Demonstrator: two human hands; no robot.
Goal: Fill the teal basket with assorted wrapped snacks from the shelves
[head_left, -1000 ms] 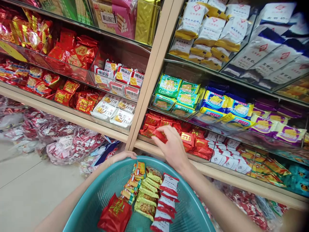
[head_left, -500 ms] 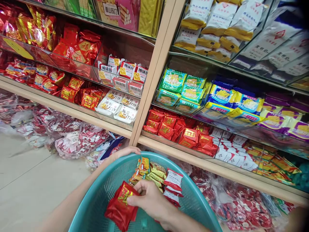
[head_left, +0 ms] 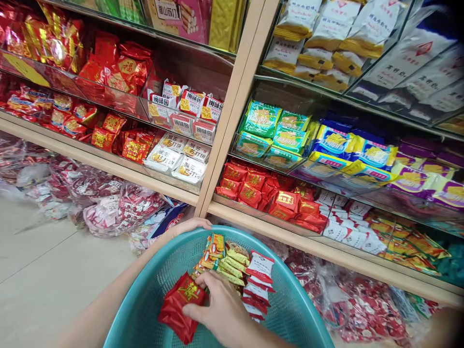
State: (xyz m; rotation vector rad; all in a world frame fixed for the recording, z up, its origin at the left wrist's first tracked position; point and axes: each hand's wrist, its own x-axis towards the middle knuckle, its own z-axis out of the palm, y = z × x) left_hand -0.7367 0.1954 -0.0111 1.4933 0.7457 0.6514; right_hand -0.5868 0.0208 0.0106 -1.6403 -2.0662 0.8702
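A teal plastic basket [head_left: 145, 285] with perforated walls sits below the shelves. My left hand [head_left: 194, 224] is closed over its far rim, the fingertips partly hidden. Inside the basket, my right hand [head_left: 219, 304] has its thumb and fingers around the edge of a small stack of red snack packets [head_left: 179, 307] with gold lettering. Beside that hand lie orange-and-green packets [head_left: 213, 249], yellow packets [head_left: 232, 268] and a row of white-and-red packets [head_left: 260, 266]. The palm side of my right hand is hidden.
A wooden-framed shelf [head_left: 239, 106] carries clear bins of wrapped snacks, including red packets [head_left: 250, 186] and green packets [head_left: 261, 118]. Plastic bags of goods [head_left: 123, 208] lie on the tiled floor [head_left: 54, 261] under it, with more bags [head_left: 369, 309] at right.
My right hand has shifted slightly left and down, its thumb reaching further over the red packets. More of the white-and-red row shows. My left hand stays on the rim.
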